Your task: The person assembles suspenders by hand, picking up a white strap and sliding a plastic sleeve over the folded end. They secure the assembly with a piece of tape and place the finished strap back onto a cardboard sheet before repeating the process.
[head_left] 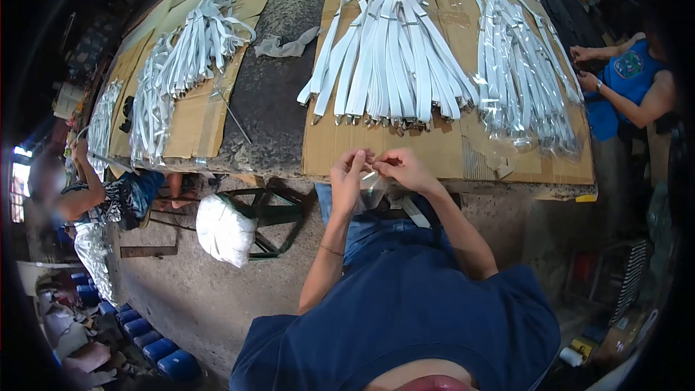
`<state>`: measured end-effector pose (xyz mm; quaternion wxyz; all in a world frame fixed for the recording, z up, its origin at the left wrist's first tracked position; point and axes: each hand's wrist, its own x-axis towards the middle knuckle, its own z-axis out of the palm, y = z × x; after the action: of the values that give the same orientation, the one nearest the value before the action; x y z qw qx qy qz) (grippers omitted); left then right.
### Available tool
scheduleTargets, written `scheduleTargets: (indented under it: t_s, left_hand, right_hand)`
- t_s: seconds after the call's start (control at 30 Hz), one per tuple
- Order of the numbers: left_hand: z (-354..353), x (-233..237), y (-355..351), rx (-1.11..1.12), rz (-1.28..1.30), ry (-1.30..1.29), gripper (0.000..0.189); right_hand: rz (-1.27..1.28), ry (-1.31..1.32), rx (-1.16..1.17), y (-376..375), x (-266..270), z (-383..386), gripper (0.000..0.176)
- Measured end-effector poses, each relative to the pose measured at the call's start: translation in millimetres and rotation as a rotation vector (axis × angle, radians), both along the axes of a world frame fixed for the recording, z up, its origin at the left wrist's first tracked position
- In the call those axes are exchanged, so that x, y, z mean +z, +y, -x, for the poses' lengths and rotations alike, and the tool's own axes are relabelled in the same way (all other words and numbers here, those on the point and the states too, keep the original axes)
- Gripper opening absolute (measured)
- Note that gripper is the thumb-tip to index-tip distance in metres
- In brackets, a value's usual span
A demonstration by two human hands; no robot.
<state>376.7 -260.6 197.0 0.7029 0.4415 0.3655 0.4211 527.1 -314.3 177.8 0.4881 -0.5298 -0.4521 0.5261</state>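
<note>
Both of my hands are at the front edge of the table, fingertips close together. My left hand is closed in a pinch at the top of a small clear plastic bag hanging over my lap. The fingers of my right hand pinch at the same bag's upper edge, a little to the right. A white strap lies over my lap below. Just beyond my hands, a bundle of white straps with metal clips at their ends is fanned out on cardboard.
Plastic-wrapped straps lie to the right and more straps to the left. A thin metal rod and crumpled plastic are between. A stool with a white bundle stands left. Co-workers sit at both sides.
</note>
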Motion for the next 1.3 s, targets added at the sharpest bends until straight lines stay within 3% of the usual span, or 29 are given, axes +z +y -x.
scheduleTargets:
  t_s: [0.53, 0.6, 0.67, 0.77, 0.87, 1.13, 1.3]
  left_hand:
    - [-28, -19, 5, 0.121, -0.038, 0.126, 0.012]
    - [-26, -16, 6, 0.099, -0.094, 0.219, 0.012]
    - [-27, -11, 5, 0.074, -0.148, 0.311, 0.012]
    - [-30, -6, 5, 0.032, -0.069, 0.084, 0.015]
    - [-22, -17, 6, -0.048, -0.146, 0.238, 0.016]
    - [-20, -20, 2, 0.146, 0.023, 0.154, 0.010]
    - [-15, -33, 10, 0.123, 0.011, 0.212, 0.013]
  right_hand:
    - [0.063, 0.085, 0.010, -13, 0, -13, 0.016]
    - [0.003, 0.318, -0.143, -12, 7, -5, 0.015]
    - [0.000, 0.248, -0.133, -9, -5, -6, 0.015]
    - [-0.001, 0.166, -0.119, -6, -13, -4, 0.014]
    - [-0.009, 0.173, -0.117, -3, -18, -1, 0.013]
    - [-0.003, 0.186, -0.084, -3, -17, 4, 0.014]
    - [0.039, 0.181, -0.067, -5, -16, 3, 0.015]
